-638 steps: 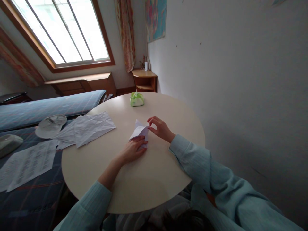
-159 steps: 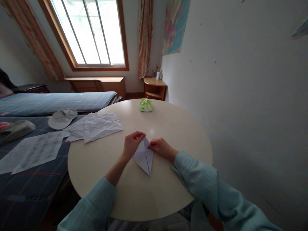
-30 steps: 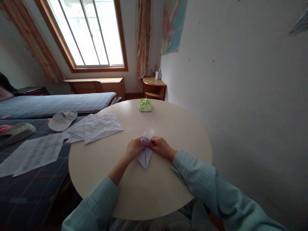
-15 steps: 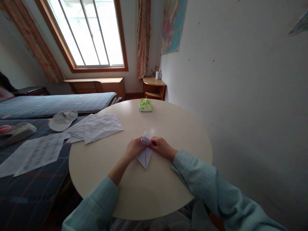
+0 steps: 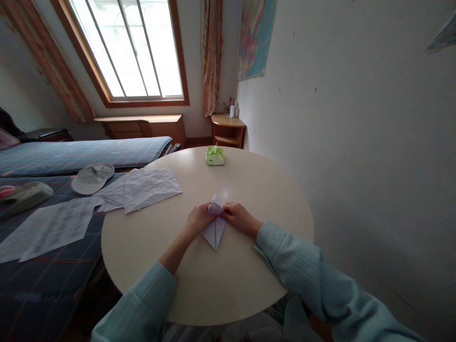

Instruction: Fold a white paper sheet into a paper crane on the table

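Fold (head view): a kite-shaped folded sheet (image 5: 214, 235) is held near the middle of the round counter (image 5: 249, 275); a fold appears to be being shaped, and even pressing seems called for.
Left: one side is pinched in a narrow grip by the left hand (image 5: 200, 219).
Right: the other is pinched likewise by the right hand (image 5: 239, 217).
Counter: a green tissue pack (image 5: 215, 156) is set at the far edge.
Room: daylight is admitted by a window (image 5: 119, 47).

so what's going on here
A person is folding a sheet of white paper at a round table. The left hand and right hand pinch it from either side, its pointed end toward the person. Creased sheets lie off to the left, and a green-and-white packet sits near the far edge.
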{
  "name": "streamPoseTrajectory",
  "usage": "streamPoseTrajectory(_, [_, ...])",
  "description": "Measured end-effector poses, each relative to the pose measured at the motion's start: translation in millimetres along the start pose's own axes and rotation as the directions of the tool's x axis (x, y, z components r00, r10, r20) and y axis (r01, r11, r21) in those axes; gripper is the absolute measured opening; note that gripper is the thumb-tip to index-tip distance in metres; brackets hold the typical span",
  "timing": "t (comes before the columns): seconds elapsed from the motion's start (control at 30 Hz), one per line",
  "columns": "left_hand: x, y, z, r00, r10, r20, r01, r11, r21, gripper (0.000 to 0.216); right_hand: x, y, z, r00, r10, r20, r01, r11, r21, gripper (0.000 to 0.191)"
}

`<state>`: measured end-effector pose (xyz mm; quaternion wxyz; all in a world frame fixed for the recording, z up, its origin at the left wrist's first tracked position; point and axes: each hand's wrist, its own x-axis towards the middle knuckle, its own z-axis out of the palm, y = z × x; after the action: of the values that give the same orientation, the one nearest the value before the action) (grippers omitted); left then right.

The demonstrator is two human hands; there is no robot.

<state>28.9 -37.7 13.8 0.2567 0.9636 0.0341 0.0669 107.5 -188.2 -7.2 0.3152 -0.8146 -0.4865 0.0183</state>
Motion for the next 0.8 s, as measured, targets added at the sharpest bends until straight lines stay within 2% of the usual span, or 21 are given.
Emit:
streamPoseTrajectory(0.37, [0.5,-0.3,-0.2,1.000,-0.023,0.010,0.023,1.000,-0.005,0.015,0.4,-4.3,-1.2,1.000,0.029,-0.010,-0.029,0.999,-0.040,0.016])
streamPoseTrajectory(0.53, [-1.2,2.2,-0.3,0.999,-0.041,0.011,0.041,0.997,0.060,0.016,-0.1,-3.4,-0.5,1.000,0.025,-0.007,-0.026,0.997,-0.068,0.015])
streamPoseTrajectory(0.6, [-2.5,3.4,-0.1,0.997,-0.053,-0.052,0.059,0.993,0.106,0.020,-0.3,-2.9,-0.5,0.998,0.060,-0.034,-0.063,0.992,-0.111,0.015])
streamPoseTrajectory(0.67, [-3.8,4.9,-0.3,0.981,-0.003,-0.194,0.026,0.993,0.119,0.031,-0.4,-2.7,-1.4,0.989,0.125,-0.080,-0.136,0.977,-0.163,0.016])
streamPoseTrajectory(0.73, [-5.6,7.5,-1.1,0.924,0.081,-0.373,-0.043,0.993,0.108,0.038,-0.3,-2.7,-3.1,0.973,0.201,-0.115,-0.220,0.956,-0.195,0.016])
streamPoseTrajectory(0.8, [-8.0,11.7,-2.0,0.863,0.150,-0.482,-0.118,0.988,0.097,0.031,0.0,-2.6,-5.1,0.958,0.255,-0.131,-0.278,0.939,-0.204,0.016])
